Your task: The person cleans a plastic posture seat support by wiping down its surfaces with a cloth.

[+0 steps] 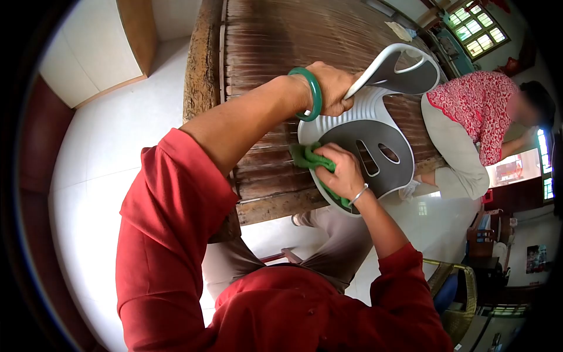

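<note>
A white plastic seat with grey padding [396,154] stands on a slatted wooden surface. Its base has a long slot and an oval hole, and its curved upper part rises towards the far right. My left hand [333,88], below a green bangle, is closed around the white rim of that upper part. Bunched in my right hand [342,171] is a green cloth [306,157], pressed on the near left part of the grey base. Some of the cloth hangs past the seat's left edge. Part of the rim is hidden behind my hands.
The slatted bamboo-like surface [275,35] has a rough wooden edge beam [202,64]. Another person [478,117] in a red patterned top sits at the right. A pale cabinet [88,53] stands at upper left; a woven chair [463,293] is at lower right.
</note>
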`<state>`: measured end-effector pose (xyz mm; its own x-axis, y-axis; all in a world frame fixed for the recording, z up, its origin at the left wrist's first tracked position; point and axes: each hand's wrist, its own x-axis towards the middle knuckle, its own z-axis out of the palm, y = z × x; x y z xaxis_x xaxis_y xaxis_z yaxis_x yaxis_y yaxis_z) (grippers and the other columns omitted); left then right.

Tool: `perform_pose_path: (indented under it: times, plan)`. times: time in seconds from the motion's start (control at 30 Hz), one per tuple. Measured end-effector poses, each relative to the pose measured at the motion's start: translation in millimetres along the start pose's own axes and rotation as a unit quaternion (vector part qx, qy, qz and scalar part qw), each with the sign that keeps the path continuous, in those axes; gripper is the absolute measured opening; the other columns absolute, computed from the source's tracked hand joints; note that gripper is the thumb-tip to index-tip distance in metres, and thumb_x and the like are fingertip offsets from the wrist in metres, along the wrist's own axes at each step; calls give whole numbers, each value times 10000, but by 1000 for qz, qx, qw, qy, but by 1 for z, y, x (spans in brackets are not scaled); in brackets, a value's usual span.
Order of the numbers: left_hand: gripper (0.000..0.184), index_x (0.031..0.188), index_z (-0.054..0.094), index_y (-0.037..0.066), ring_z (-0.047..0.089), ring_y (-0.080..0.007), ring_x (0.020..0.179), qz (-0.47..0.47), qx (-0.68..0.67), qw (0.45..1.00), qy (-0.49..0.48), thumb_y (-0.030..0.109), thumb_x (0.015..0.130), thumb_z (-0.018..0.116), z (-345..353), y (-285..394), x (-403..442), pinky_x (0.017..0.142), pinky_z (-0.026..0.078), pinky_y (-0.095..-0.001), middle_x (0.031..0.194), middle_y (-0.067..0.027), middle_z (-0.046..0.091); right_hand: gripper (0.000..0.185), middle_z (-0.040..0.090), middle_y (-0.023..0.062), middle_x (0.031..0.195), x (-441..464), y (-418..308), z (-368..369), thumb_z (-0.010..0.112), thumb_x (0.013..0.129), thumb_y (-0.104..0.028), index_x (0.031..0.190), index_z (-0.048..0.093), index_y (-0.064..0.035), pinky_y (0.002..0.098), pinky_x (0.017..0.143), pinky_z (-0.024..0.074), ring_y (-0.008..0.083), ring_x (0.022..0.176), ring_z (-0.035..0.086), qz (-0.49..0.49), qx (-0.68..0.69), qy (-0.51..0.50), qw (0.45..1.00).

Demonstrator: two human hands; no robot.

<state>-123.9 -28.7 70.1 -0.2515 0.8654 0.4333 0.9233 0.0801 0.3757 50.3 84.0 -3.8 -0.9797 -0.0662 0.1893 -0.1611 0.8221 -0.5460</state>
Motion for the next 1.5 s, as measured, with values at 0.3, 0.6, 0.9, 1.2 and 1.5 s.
perform_pose_path:
  times: [0.3, 0.6, 0.9, 1.2, 1.5]
  plan:
    - [120, 698, 557, 102, 600, -350, 663, 17, 16, 1000, -16, 193, 774, 537, 1, 9, 0, 640, 485, -457, 635, -124, 588, 241, 627, 64, 917, -63, -29, -14, 653, 661, -108, 896, 674, -60, 349, 691, 519, 277, 778, 644, 3, 0, -61, 998]
    - [153, 828, 555, 73, 624, -369, 677, 14, 36, 999, 31, 216, 775, 548, 10, 14, 0, 632, 513, -463, 660, -139, 624, 267, 636, 134, 932, 14, 27, -1, 708, 762, -171, 983, 639, -39, 386, 725, 493, 335, 845, 626, 77, 10, 144, 987]
    - [318, 1029, 498, 68, 632, -379, 680, -45, 47, 998, 25, 233, 760, 538, 6, 14, 0, 606, 520, -469, 708, -162, 648, 238, 648, 121, 947, 11, 8, 8, 701, 739, -159, 952, 644, -69, 400, 748, 501, 338, 870, 630, 36, -44, 22, 998]
    - [547, 1280, 400, 69, 641, -361, 774, -11, 47, 999, 11, 196, 778, 576, 13, 32, 8, 668, 513, -466, 802, -147, 668, 275, 658, 159, 921, 47, 19, 12, 681, 747, -277, 927, 637, -74, 473, 774, 484, 374, 883, 617, 212, -205, 7, 955]
    - [654, 1367, 346, 99, 647, -338, 891, -77, 85, 989, -90, 187, 777, 615, 0, 39, 11, 740, 517, -437, 934, -157, 671, 288, 642, 177, 970, 54, 41, 27, 680, 755, -273, 940, 600, -66, 490, 763, 481, 392, 909, 607, 225, -155, 145, 951]
